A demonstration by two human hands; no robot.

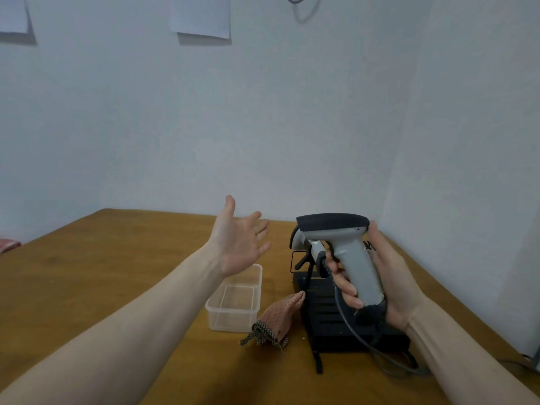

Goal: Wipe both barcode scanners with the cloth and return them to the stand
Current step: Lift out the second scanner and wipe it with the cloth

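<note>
My right hand [388, 276] grips the grey handle of a barcode scanner [347, 247] with a black head, held upright above the black stand [327, 314]. Its cable trails down to the table on the right. A second scanner [304, 244] sits behind it on the stand, mostly hidden. My left hand [239, 241] hovers open, palm turned right, fingers spread, above the plastic container and apart from the scanner. The reddish patterned cloth [277, 320] lies crumpled on the table against the stand's left side.
A clear plastic container [233, 302] stands left of the cloth on the wooden table [102, 273]. A wall runs close behind and to the right of the stand. Papers [201, 16] hang on the wall. A red object [8, 245] lies at the far left edge.
</note>
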